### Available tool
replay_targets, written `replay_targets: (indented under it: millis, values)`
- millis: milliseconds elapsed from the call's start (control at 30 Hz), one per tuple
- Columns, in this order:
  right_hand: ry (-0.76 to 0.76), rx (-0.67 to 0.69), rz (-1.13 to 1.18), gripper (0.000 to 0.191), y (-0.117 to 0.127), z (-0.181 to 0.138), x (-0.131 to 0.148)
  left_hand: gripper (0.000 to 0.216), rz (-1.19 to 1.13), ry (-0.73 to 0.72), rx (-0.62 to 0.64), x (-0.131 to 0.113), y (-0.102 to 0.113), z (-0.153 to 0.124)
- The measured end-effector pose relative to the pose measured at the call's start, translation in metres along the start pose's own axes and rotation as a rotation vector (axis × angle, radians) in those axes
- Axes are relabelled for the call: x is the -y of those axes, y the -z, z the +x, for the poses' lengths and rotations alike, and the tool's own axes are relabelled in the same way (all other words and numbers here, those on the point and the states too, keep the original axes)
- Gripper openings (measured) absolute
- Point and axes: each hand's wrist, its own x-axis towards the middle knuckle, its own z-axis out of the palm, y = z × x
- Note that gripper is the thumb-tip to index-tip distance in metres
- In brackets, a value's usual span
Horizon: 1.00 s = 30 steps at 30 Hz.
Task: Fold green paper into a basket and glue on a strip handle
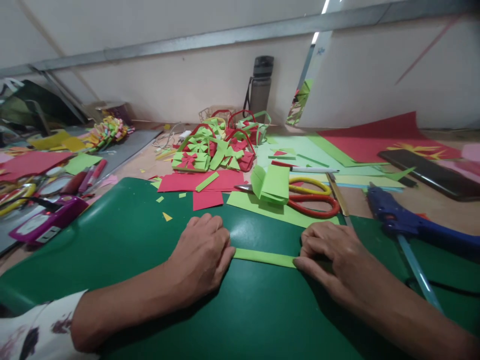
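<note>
A narrow light-green paper strip lies stretched between my two hands, low over the green mat. My left hand is closed on its left end, the thumb along the near side. At the other end my right hand pinches the strip between thumb and curled fingers. Both ends are hidden by the fingers. Just beyond the hands, a folded light-green paper piece stands across scissors with red and yellow handles.
A blue glue gun with a glue stick lies right, near a dark phone. Small red and green paper bags cluster at the back before a bottle. Red paper sheets lie back right; a purple device sits left.
</note>
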Motion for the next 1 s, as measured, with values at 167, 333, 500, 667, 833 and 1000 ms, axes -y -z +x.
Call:
replay_targets:
  millis: [167, 333, 500, 667, 833, 1000]
  values:
    - [-0.051, 0.042, -0.01, 0.021, 0.004, 0.001, 0.007, 0.025, -0.036, 0.013, -0.011, 0.0, -0.002, 0.003]
    - [-0.108, 0.103, -0.015, 0.017, 0.009, 0.003, 0.011, 0.022, -0.069, 0.039, -0.039, -0.001, -0.004, 0.003]
    - [-0.097, 0.105, 0.023, 0.002, 0.013, 0.004, 0.007, 0.04, 0.007, -0.096, -0.037, 0.001, -0.001, 0.006]
    - [-0.122, 0.138, 0.034, 0.004, 0.016, 0.006, 0.007, 0.068, 0.216, -0.441, 0.054, -0.002, 0.009, 0.016]
    - [-0.122, 0.156, 0.031, 0.004, 0.015, 0.007, 0.005, 0.059, 0.258, -0.586, 0.093, -0.007, 0.016, 0.024]
    - [-0.102, 0.145, 0.034, 0.006, 0.012, 0.006, -0.001, 0.059, 0.259, -0.602, 0.062, 0.003, 0.016, 0.019]
